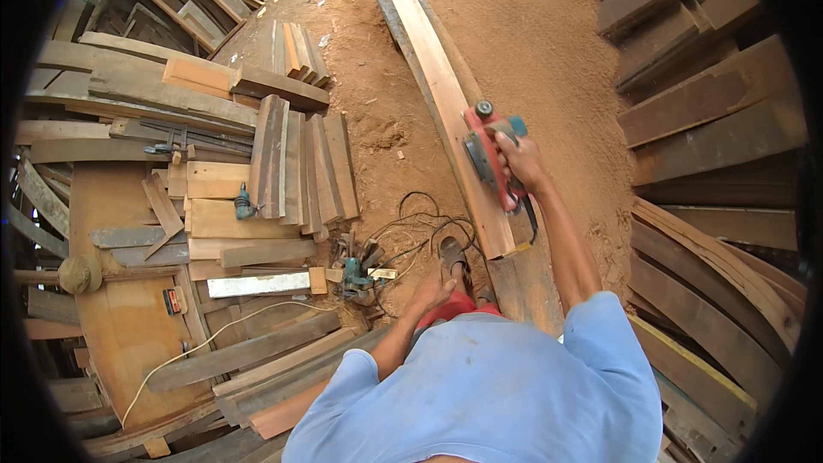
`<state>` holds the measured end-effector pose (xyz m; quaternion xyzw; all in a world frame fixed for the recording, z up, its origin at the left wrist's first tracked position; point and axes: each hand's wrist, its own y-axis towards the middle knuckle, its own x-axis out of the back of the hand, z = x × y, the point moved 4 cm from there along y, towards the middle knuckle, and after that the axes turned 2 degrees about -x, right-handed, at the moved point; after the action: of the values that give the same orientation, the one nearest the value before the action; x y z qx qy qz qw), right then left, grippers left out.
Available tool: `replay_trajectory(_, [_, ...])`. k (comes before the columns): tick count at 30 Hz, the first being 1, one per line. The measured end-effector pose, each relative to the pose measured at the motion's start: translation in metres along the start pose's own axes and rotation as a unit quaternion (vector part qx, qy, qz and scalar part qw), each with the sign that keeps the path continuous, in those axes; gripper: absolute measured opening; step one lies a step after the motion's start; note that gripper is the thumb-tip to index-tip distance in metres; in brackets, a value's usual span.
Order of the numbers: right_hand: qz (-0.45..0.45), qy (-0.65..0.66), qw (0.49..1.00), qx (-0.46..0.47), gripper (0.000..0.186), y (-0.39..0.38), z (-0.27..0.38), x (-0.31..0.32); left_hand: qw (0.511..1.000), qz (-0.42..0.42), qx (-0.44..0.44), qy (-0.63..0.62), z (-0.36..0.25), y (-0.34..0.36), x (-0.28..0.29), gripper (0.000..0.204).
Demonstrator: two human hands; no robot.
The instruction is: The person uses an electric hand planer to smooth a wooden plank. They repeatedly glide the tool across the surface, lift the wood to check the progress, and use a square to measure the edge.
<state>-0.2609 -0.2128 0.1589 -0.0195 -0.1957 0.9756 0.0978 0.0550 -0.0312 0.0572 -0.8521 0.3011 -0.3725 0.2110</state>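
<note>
My red power planer (499, 173) is over the near end of this long pale plank (429, 60) (can't tell if it's sitting dead flat). My right hand (521, 163) is curled round its grip; my left hand (440, 293) is down by my red shorts (446, 309), nothing visible in it, finger spread hard to tell. Planer's probably hefty and rigid, so I'd take the rear grip plus the dark front knob (484, 109). Plank's likely stiff, maybe slick. Container-wise, a small red-and-black box (173, 301) lies on the brown panel (129, 343), contents hidden.

Right hand (519, 161) on red planer (487, 154)
</note>
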Motion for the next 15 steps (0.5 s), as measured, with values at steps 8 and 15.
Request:
replay_trajectory(8, [-0.121,0.041,0.988,-0.091,0.038,-0.19,-0.115,0.072,0.937,-0.151,-0.24,0.202,-0.049,0.027,0.008,0.089])
replay_trajectory(15, [-0.126,-0.027,0.986,-0.109,0.058,-0.254,-0.166,0.06,0.877,0.021,-0.32,0.359,-0.124,0.06,-0.028,0.093])
